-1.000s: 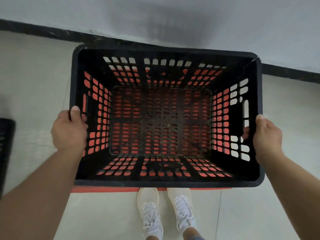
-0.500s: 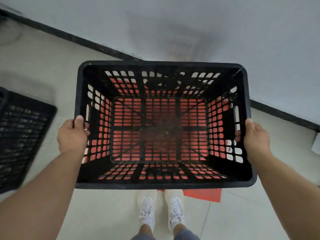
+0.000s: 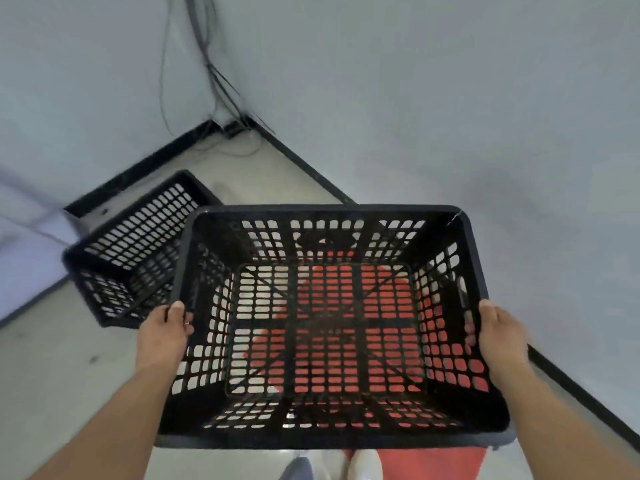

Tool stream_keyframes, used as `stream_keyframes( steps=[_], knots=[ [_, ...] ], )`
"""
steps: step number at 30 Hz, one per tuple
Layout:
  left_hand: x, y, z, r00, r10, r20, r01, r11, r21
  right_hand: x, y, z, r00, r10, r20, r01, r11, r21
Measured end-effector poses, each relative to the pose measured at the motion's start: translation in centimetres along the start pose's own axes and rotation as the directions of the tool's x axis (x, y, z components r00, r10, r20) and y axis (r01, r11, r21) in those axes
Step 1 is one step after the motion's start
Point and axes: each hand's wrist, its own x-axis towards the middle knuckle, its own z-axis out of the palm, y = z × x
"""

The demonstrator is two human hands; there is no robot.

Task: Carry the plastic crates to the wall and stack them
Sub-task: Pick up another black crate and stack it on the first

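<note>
1. Two pale walls (image 3: 450, 98) are meeting at a corner at the far left of centre, with a dark skirting strip (image 3: 304, 168) running along their base. This is the likely stacking spot the task names.
2. A grey tiled floor (image 3: 69, 375) is filling the near and left part of the view. A red mat (image 3: 429, 462) is lying on it, showing through the carried crate's slotted base.
3. A black plastic crate (image 3: 329, 434) is being held level in the air at the centre, open side up, empty. Level carrying probably keeps it easy to lower squarely.
4. A second black crate (image 3: 138, 244) is sitting on the floor at the far left, close to the left wall, partly hidden behind the carried one. It is probably serving as the base of the stack.
5. The left hand (image 3: 161, 336) is gripping the carried crate's left rim, thumb on top and fingers curled round the side.
6. The right hand (image 3: 502, 336) is gripping the right rim likewise, fingers hooked through a slot in the wall. Opposite holds are balancing the load.
7. Thin cables (image 3: 221, 84) are hanging down the corner.
8. A white shoe toe (image 3: 363, 465) is showing at the near edge.
</note>
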Motion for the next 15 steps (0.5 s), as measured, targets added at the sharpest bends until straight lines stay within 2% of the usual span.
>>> stream_keyframes(
  steps=[4,15],
  knots=[
    [1.0,-0.5,-5.4,0.992,-0.088,-0.088,0.08,0.993,-0.088,-1.8,-6.6,3.3,0.988,-0.122,0.095,0.132,0.986,-0.102],
    [11.7,-1.3,-17.4,0.934,-0.24,-0.265,0.181,0.956,-0.229,-6.4,-23.2,19.6,0.888,-0.364,0.281,0.42,0.891,-0.172]
  ],
)
